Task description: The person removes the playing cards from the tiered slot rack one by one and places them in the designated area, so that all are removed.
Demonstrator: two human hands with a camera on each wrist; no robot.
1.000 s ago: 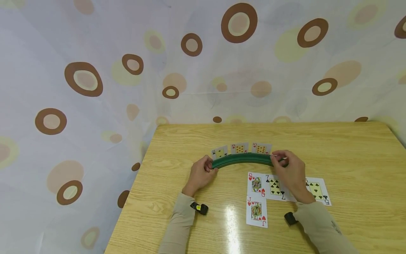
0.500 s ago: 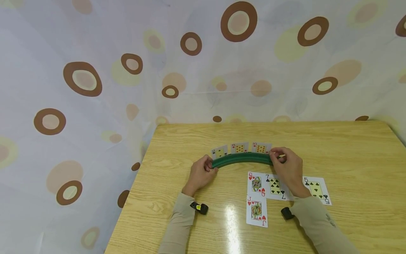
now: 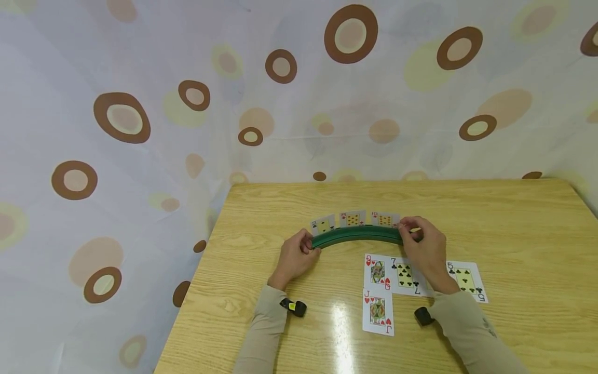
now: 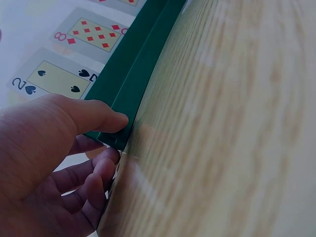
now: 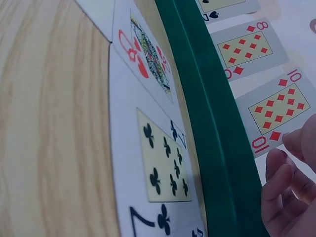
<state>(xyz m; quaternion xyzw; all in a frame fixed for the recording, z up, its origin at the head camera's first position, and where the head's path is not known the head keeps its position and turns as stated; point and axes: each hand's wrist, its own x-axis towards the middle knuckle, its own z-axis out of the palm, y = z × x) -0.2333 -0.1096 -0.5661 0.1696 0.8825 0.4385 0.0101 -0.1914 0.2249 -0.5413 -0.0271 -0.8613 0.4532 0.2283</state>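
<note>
A curved green card holder [image 3: 357,235] stands on the table. The two of spades [image 4: 58,79], eight of diamonds [image 3: 352,218] and ten of diamonds [image 5: 279,109] stand upright in it, left to right. My left hand [image 3: 295,257] grips the holder's left end, thumb across its front. At the right end, my right hand [image 3: 426,252] pinches the ten of diamonds at its lower right corner, with its other fingers curled beside the holder. Face up below the holder lie the queen of hearts [image 3: 377,271], seven of clubs [image 3: 404,274] and five of clubs [image 3: 466,281].
The jack of hearts [image 3: 378,311] lies below the queen, nearer the person. Between the seven and the five, another card is mostly hidden under the right hand. The wooden table [image 3: 261,208] backs onto a curtain [image 3: 299,104] with a circle pattern.
My right hand has shifted slightly left along the holder, showing more of the five of clubs. The ten of diamonds sits slightly lower. My left hand has stayed in place.
</note>
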